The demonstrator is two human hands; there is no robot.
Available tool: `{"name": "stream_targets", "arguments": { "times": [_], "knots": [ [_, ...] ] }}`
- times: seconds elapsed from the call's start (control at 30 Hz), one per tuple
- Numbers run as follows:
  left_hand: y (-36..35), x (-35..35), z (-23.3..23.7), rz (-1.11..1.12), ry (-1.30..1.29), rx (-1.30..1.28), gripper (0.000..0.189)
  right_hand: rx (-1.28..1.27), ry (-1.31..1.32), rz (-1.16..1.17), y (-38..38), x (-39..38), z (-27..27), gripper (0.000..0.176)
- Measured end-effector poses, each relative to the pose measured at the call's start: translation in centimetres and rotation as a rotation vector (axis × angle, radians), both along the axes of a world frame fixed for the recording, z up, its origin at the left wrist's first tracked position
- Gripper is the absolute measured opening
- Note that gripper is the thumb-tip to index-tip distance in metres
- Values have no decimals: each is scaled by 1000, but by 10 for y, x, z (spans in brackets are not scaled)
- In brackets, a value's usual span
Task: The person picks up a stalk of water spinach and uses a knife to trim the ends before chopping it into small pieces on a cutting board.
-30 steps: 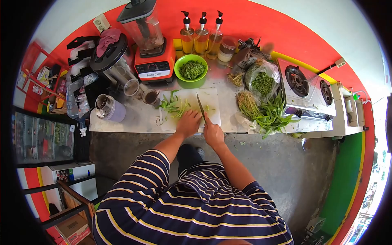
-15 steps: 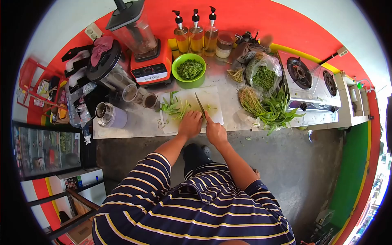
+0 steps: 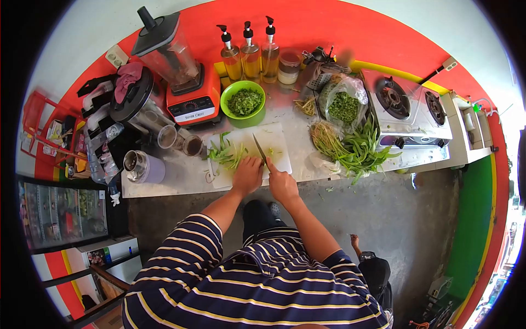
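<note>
A white cutting board [image 3: 276, 132] lies at the front edge of the metal counter. My right hand [image 3: 283, 184] is closed around the handle of a kitchen knife [image 3: 259, 147], whose blade points away from me over the board. Just left of the blade, my left hand [image 3: 248, 174] presses down with curled fingers on the ends of some leafy green stems [image 3: 226, 153]. Small cut bits of green lie to the right of the knife. Behind the board stands a lime-green bowl [image 3: 243, 118] holding chopped greens [image 3: 245, 102].
A red blender [image 3: 189, 107], oil pump bottles [image 3: 250, 57] and a jar [image 3: 289, 67] stand along the wall. To the right are a bunch of leafy greens [image 3: 356, 145], a plastic bag of chopped greens [image 3: 344, 107] and a gas stove [image 3: 408, 109]. Another person's foot [image 3: 355, 240] shows behind me.
The view has shifted slightly, so the counter appears a little left and lower. Both hands keep their grips over the board. Another person has come into view at lower right.
</note>
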State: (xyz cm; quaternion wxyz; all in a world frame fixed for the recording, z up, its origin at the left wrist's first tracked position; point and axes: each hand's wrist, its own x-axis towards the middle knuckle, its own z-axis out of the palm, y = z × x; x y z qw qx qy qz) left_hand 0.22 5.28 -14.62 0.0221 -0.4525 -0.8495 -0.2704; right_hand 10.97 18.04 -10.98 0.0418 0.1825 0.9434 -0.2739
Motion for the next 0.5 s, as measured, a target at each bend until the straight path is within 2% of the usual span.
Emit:
{"name": "stream_targets", "arguments": {
  "times": [0.17, 0.33, 0.5],
  "knots": [
    [-2, -2, -5, 6, 28, 26, 12, 24, 29, -30, -12, 7, -20, 66],
    [-3, -2, -11, 26, 40, 1, 14, 84, 13, 27, -1, -5, -1, 65],
    [-5, -1, -8, 33, 7, 54, 14, 70, 66, 8, -14, 3, -15, 65]
  ]
}}
